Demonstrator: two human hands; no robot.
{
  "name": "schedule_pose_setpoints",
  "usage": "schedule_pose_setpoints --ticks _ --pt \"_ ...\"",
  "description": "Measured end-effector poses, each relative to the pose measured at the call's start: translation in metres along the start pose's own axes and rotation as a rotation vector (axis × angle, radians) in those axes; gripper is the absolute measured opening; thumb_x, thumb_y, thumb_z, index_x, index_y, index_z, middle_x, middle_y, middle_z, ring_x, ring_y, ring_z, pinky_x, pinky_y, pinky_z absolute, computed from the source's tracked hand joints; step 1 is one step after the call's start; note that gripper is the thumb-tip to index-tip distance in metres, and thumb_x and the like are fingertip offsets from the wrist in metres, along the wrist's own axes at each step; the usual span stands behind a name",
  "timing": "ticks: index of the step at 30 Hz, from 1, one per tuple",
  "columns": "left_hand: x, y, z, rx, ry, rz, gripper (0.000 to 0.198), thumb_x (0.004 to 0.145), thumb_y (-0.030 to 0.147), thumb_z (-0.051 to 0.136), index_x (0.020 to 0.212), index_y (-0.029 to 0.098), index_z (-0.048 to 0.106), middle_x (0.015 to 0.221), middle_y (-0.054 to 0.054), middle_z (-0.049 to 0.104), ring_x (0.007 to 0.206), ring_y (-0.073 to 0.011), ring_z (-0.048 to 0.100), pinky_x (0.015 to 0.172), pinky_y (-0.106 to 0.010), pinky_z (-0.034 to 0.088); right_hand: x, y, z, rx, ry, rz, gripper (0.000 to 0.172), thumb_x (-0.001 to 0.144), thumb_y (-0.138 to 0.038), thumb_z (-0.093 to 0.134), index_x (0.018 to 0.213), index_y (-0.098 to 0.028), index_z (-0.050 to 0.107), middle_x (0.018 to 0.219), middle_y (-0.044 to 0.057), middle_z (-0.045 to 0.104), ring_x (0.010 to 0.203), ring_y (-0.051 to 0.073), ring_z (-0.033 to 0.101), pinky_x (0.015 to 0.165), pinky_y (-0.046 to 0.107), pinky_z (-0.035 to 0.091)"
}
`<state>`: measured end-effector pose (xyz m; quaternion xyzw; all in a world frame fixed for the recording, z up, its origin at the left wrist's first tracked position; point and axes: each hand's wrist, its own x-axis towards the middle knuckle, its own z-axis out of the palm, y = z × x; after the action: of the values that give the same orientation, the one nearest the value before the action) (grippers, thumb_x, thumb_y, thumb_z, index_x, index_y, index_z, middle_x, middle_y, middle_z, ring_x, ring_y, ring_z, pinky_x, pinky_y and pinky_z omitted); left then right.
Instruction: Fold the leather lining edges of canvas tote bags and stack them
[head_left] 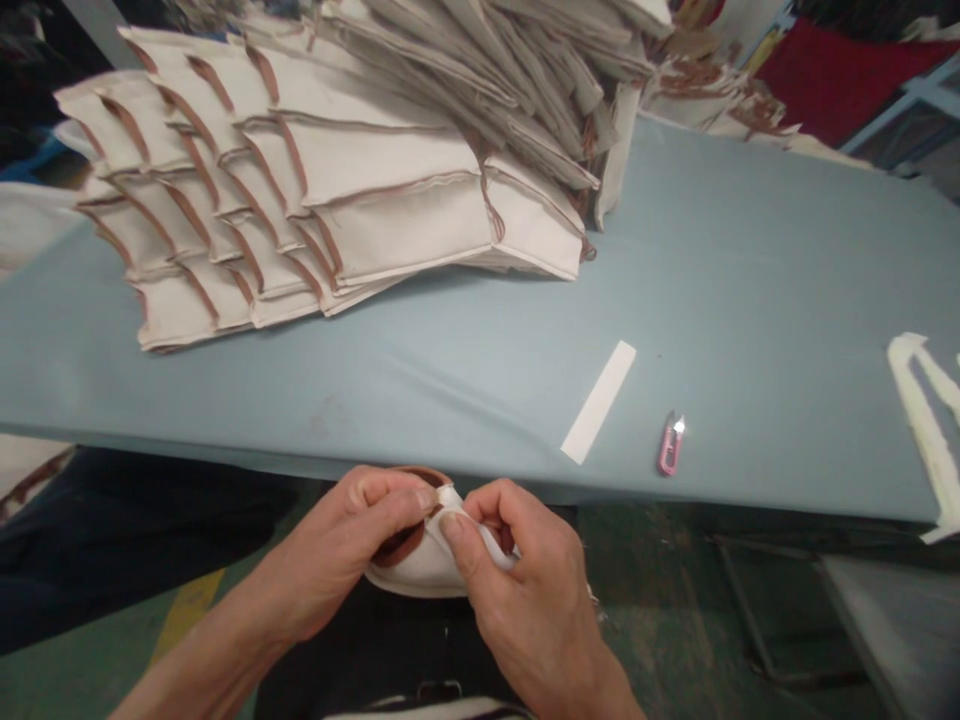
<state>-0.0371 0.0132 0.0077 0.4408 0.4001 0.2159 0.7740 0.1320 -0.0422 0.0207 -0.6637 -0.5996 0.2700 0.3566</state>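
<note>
Across the upper left of the frame rises a tall heap of cream canvas pieces with brown bound edges (pixel 315 190), fanned in overlapping rows on a pale blue-grey cloth-covered table (pixel 750 280). Toward the lower middle of the table lies a narrow white strip (pixel 598 402), with pink-handled thread snips (pixel 670 445) just to its right, and a cream fabric band (pixel 919 430) runs off the right edge. Beyond the table at the upper right hangs a deep red cloth (pixel 847 75).

Below the table's near edge, over the person's dark trousers (pixel 112 540), is a small curved cream cloth piece with a brown bound edge (pixel 409 575). Its rounded underside bulges toward the camera, and a white flap (pixel 480 530) stands up from it. The left hand (pixel 337 545) and right hand (pixel 529 570) are close together, both pinching that piece, their thumbs and fingers meeting at the flap — neither is apart from it.

The hands cover much of the piece, so its full shape and what lies under the fingers are hard to make out — the top of the heap is cut off by the frame.
</note>
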Motion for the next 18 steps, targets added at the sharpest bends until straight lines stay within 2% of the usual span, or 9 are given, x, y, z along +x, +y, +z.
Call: schedule_pose_setpoints --ticks 6,12,18 --pt "0.0002 -0.0013 0.0 0.004 0.026 -0.011 0.046 0.095 0.046 0.057 0.059 0.021 0.042 0.059 0.007 0.032 0.057 -0.0108 0.024 0.052 -0.027 0.02 -0.003 0.0031 0.0058 -0.057 0.046 -0.045 0.024 0.095 -0.025 0.063 0.071 -0.021 0.06 0.063 -0.004 0.062 0.056 0.012 0.055 0.058 0.026 0.035" --pt "-0.0013 -0.0004 0.0013 0.003 0.033 -0.008 0.045 0.094 0.045 0.058 0.059 0.021 0.042 0.059 0.007 0.033 0.057 -0.0108 0.025 0.052 -0.026 0.021 -0.0031 0.0047 0.007 -0.085 0.038 -0.067 0.022 0.094 -0.024 0.065 0.073 -0.021 0.06 0.065 -0.004 0.063 0.056 0.012 0.055 0.059 0.027 0.035" --pt "-0.0029 -0.0022 -0.0015 0.074 0.022 0.032 0.044 0.098 0.041 0.054 0.06 0.021 0.041 0.062 0.007 0.029 0.058 -0.0116 0.022 0.052 -0.027 0.02 -0.0016 0.0051 0.0044 -0.035 -0.02 -0.003 0.022 0.093 -0.027 0.068 0.073 -0.022 0.06 0.064 -0.005 0.064 0.054 0.012 0.055 0.057 0.026 0.034"
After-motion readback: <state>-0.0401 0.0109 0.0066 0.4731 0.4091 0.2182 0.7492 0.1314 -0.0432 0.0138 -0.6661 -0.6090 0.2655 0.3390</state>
